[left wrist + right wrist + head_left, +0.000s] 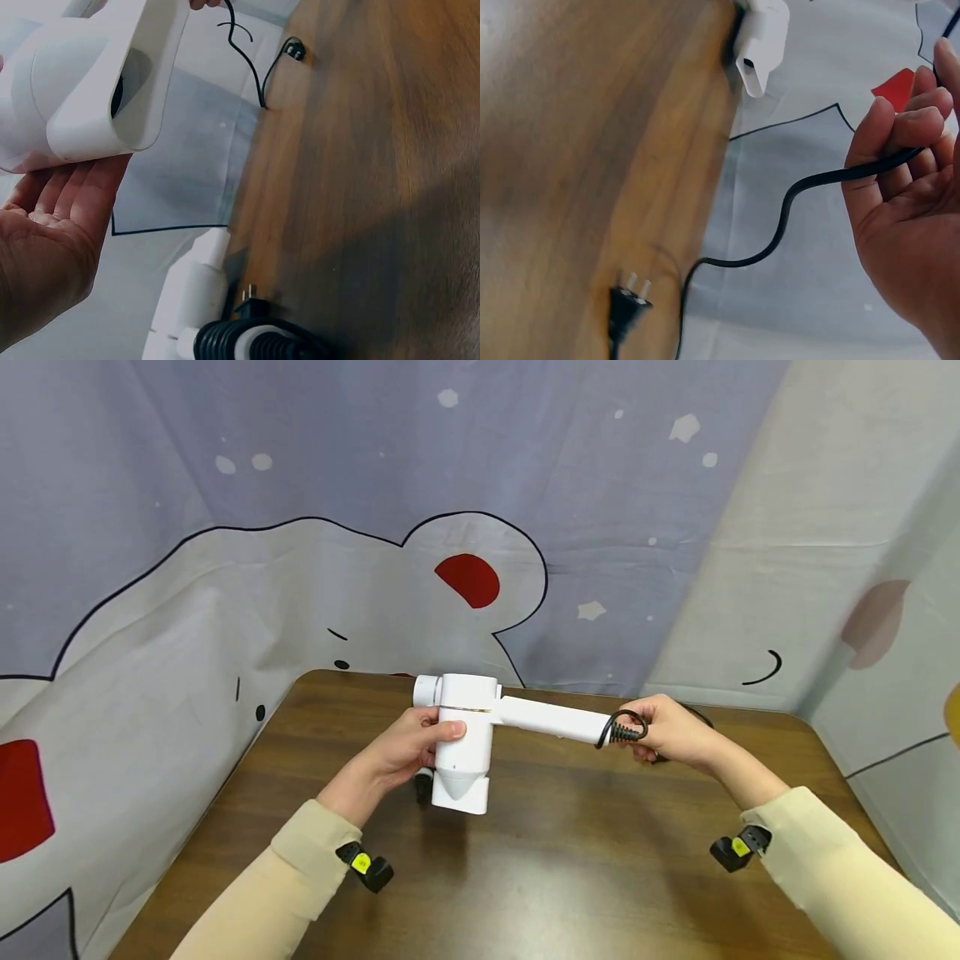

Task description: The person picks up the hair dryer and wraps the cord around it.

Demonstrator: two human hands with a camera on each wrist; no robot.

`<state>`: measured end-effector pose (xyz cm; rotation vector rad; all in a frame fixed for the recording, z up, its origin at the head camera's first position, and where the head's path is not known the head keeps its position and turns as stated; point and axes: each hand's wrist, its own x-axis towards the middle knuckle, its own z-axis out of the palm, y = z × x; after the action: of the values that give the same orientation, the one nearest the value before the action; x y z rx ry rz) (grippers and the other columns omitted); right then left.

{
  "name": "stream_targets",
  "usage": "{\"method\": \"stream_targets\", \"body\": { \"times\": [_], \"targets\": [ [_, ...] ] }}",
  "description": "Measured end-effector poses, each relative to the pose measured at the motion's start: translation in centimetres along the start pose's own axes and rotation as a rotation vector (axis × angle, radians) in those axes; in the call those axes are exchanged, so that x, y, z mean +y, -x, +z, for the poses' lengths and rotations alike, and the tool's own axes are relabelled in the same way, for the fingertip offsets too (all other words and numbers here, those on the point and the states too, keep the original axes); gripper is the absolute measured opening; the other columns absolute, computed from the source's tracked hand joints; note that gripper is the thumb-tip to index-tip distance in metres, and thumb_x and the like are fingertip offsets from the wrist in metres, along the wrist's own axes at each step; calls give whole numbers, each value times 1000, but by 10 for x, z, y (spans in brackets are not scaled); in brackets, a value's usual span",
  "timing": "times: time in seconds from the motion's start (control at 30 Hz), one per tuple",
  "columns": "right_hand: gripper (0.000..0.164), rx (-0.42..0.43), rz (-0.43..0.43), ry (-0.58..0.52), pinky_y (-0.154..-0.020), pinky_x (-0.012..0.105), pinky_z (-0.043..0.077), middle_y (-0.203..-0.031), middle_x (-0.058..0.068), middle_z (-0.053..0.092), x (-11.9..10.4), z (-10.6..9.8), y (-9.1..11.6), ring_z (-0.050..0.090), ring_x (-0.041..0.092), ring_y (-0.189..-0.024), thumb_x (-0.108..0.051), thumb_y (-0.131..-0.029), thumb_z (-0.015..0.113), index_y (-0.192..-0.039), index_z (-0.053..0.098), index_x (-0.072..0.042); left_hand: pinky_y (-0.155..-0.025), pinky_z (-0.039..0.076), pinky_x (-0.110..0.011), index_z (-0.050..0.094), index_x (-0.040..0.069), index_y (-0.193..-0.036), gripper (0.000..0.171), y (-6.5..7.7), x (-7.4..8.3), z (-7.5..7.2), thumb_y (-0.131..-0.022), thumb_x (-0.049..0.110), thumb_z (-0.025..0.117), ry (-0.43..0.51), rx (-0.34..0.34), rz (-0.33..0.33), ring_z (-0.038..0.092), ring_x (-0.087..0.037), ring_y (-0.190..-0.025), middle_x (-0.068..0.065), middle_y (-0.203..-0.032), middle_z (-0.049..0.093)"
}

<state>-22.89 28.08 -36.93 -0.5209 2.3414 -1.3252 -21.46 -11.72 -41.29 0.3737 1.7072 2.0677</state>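
Observation:
A white hair dryer is held up over the table, its nozzle pointing down and its handle extending right. My left hand grips the body from the left, thumb across the front. In the left wrist view, the fingers support the dryer from below. Near the handle's end, my right hand holds the black cord. The right wrist view shows this cord running through curled fingers down to the table, where a two-pin plug lies.
Behind the held dryer, a second white hair dryer lies on the wooden table, with a coiled black cord and plug. A patterned curtain hangs along the table's far edge.

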Motion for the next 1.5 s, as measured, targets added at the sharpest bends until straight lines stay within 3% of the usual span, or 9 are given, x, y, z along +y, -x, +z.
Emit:
{"method": "stream_targets", "body": {
  "times": [0.17,0.37,0.63,0.97,1.17,1.37,1.5],
  "targets": [
    [24,-58,-33,105,-50,24,43,-63,-3,53,-9,-9,0,49,8,-51,-8,-103,69,-81,63,-1,-75,63,-37,63,-11,-121,43,-1,1,-1,-95,21,76,-74,-16,-4,75,-19,-86,-4,-99,74],
    [40,-72,-46,325,-48,22,38,-58,-6,48,-28,-16,-7,47,6,-47,-26,-98,79,-69,56,-11,-76,63,-37,62,-15,-125,52,-1,4,-1,-91,19,81,-156,-22,-24,74,-18,-89,-7,-100,76],
    [38,-92,-23,408,-50,30,50,-63,-6,49,-52,-19,-15,49,10,-52,-29,-101,76,-73,57,-12,-82,63,-44,63,-12,-129,52,-1,4,1,-91,17,83,-239,-1,-29,73,-21,-94,-12,-107,76],
    [38,-44,-24,380,-50,29,44,-56,-3,47,-67,-9,-9,44,13,-48,-32,-105,69,-77,56,-11,-76,63,-40,64,-14,-127,45,-3,-5,-5,-92,12,79,-223,89,-32,74,-20,-90,-15,-106,77],
    [33,10,-37,318,-50,31,49,-58,0,49,-69,3,-5,46,13,-47,-30,-108,65,-87,60,-5,-77,63,-40,66,-11,-126,43,-8,-9,-7,-95,15,78,-239,193,-40,73,-21,-88,-13,-105,75],
    [20,89,-119,259,-49,32,52,-65,2,52,-59,17,-1,51,15,-48,-21,-110,62,-102,65,-3,-78,63,-41,68,-8,-128,42,-12,-9,-5,-96,17,78,-215,285,-26,73,-22,-90,-15,-110,74],
    [15,145,-192,229,-48,31,51,-69,3,56,-52,32,1,53,14,-50,-16,-111,60,-103,66,-5,-77,63,-39,67,-8,-130,45,-16,-8,-3,-96,19,78,-168,355,-6,73,-20,-91,-16,-112,74]
  ]
}}
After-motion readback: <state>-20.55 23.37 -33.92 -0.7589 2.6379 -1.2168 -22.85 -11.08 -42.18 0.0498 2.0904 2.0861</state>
